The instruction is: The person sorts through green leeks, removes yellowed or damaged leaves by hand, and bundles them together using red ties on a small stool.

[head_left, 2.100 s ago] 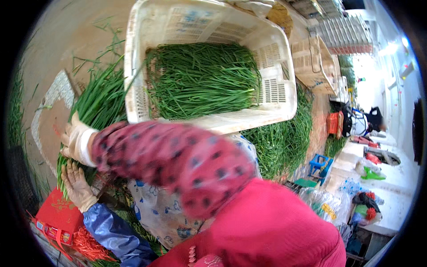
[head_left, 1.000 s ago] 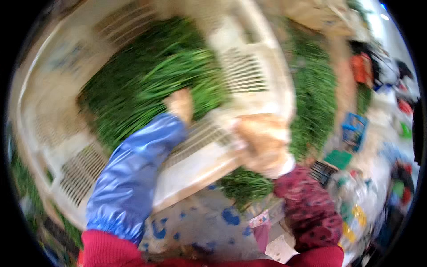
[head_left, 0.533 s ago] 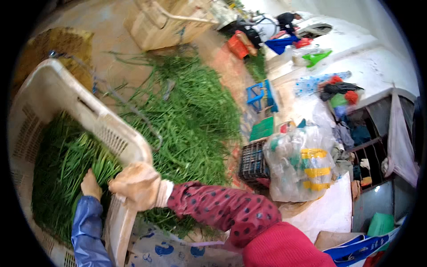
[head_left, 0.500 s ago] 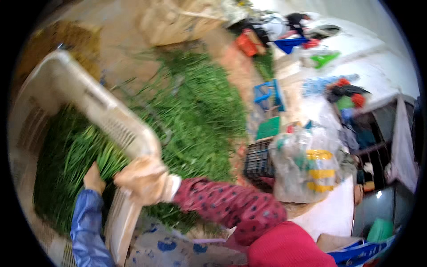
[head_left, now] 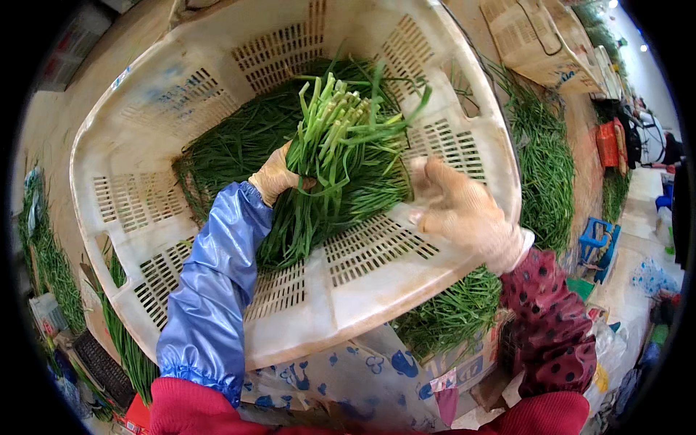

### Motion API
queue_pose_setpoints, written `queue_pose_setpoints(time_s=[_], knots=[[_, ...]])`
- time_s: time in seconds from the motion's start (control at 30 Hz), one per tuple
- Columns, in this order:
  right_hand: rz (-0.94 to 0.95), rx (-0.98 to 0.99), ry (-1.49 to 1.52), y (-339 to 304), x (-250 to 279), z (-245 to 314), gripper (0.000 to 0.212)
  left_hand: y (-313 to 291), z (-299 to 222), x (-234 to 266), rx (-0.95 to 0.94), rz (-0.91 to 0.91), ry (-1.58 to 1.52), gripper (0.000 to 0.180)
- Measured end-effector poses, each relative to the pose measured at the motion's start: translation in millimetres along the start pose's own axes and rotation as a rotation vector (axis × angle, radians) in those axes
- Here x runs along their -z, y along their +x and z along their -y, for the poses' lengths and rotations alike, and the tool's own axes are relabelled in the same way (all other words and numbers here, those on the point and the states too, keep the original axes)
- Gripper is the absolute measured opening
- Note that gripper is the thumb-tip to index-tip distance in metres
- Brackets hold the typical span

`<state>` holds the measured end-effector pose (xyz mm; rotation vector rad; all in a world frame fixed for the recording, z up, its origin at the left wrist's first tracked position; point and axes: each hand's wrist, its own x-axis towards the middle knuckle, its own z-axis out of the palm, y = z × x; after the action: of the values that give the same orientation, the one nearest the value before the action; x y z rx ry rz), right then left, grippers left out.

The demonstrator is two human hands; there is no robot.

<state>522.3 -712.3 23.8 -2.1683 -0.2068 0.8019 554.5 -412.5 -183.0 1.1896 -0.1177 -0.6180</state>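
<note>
My left hand (head_left: 275,174), in a tan glove, is closed around a bunch of garlic chives (head_left: 330,134). The pale cut stem ends point up and away from me, and the green leaves hang down inside a large white plastic basket (head_left: 312,322). More chives (head_left: 250,141) lie on the basket's bottom. Over the right side of the basket is my right hand (head_left: 464,210), also gloved. Its thumb and fingers are apart, a little blurred, and hold nothing. A gap separates it from the bunch.
A heap of chives (head_left: 540,167) lies on the floor right of the basket, with another plastic crate (head_left: 533,43) beyond. A small blue stool-like item (head_left: 598,246) stands at right. More chives (head_left: 51,254) lie at far left. A blue-patterned apron (head_left: 326,384) covers my lap.
The view has swung left, bringing the basket to the middle. My right hand has let go of the basket's rim. A bunch of chives is now raised in my left hand.
</note>
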Motion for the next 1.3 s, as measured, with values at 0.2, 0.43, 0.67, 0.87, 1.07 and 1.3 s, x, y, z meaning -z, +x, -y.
queue_pose_setpoints(time_s=[0.2, 0.43, 0.67, 0.87, 1.07, 1.3], knots=[[0.004, -0.135, -0.168, 97.7, -25.3, 1.3, 0.120, -8.9, -10.6, -1.4, 0.019, 0.003, -0.061, 0.073], [0.047, 0.220, 0.621, 167.4, -65.7, -32.7, 0.124, -13.9, -5.0, -12.2, 0.248, 0.024, -0.151, 0.081], [0.145, 0.209, 0.694, 168.7, -63.5, -14.0, 0.085, -43.1, -43.5, -18.6, -0.178, 0.144, 0.100, 0.109], [0.141, 0.202, 0.612, 162.7, -74.6, -1.5, 0.082, -18.2, -27.7, -33.0, -0.248, -0.022, -0.379, 0.085], [0.119, 0.254, 0.215, 148.7, -84.1, 17.7, 0.124, -1.4, -27.2, -40.6, 0.040, 0.053, -1.053, 0.045], [-0.051, 0.237, 0.350, 157.4, -113.4, 0.7, 0.064, -1.6, -8.3, -43.5, 0.132, 0.094, -1.343, 0.036]])
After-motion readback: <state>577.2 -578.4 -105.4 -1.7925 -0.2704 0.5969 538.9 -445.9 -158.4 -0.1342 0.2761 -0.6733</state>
